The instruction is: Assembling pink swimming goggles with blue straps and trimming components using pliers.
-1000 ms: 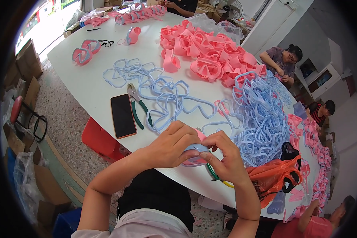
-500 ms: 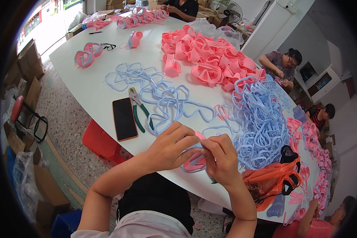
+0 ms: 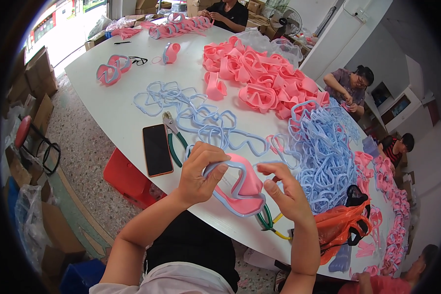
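My left hand [image 3: 199, 171] grips one side of a pink goggle-shaped mask skirt [image 3: 250, 182] with a light blue rim strip around its edge, thumb on the near side. To the right of it, my right hand [image 3: 288, 192] is raised with its fingers apart and holds nothing. Beneath the skirt's right end, partly covered by it, lies a tool with green and yellow handles [image 3: 265, 219]. Green-handled pliers [image 3: 177, 142] rest beyond my left hand, beside a dark phone [image 3: 157, 150].
Loose blue rim strips [image 3: 323, 157] form a tangled heap on the right, with pink mask skirts [image 3: 262, 81] piled beyond. An orange plastic bag [image 3: 335, 225] sits at the near right. Several people work around the white table [image 3: 108, 105]. A red stool [image 3: 127, 179] stands below its left edge.
The mask skirt, earlier pinched between both hands, has been raised and turned so its opening shows. My right hand has let go and moved off rightward, fingers spreading.
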`<state>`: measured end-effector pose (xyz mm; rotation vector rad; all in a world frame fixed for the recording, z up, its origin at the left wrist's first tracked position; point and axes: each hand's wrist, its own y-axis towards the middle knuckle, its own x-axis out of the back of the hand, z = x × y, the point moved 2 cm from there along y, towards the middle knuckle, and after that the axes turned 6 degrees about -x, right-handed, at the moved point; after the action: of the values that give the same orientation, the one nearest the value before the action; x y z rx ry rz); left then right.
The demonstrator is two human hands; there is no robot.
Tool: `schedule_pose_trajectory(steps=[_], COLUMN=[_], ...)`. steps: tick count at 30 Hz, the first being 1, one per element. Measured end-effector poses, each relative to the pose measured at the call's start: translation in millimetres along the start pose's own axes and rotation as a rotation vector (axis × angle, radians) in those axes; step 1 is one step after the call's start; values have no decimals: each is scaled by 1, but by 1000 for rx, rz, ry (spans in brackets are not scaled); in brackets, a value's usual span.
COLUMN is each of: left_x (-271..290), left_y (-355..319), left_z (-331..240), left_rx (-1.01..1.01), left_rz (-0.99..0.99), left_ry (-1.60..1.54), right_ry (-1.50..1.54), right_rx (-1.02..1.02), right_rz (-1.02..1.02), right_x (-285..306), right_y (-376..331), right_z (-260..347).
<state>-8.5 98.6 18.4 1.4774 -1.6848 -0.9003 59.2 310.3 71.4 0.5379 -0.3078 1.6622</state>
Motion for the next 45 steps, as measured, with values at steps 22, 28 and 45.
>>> schedule_pose_trajectory(steps=[22, 28, 45], left_x=[-10, -10, -9], left_y=[4, -15, 18], left_z=[-15, 2, -34], left_rx=[-148, -141, -227], left_rz=[61, -133, 434], left_ry=[10, 101, 231], right_ry=[-607, -617, -844], right_rx=[-66, 387, 334], right_rz=[-104, -440, -441], right_x=[-13, -16, -42], right_y=[11, -23, -24], right_z=[-2, 28, 30])
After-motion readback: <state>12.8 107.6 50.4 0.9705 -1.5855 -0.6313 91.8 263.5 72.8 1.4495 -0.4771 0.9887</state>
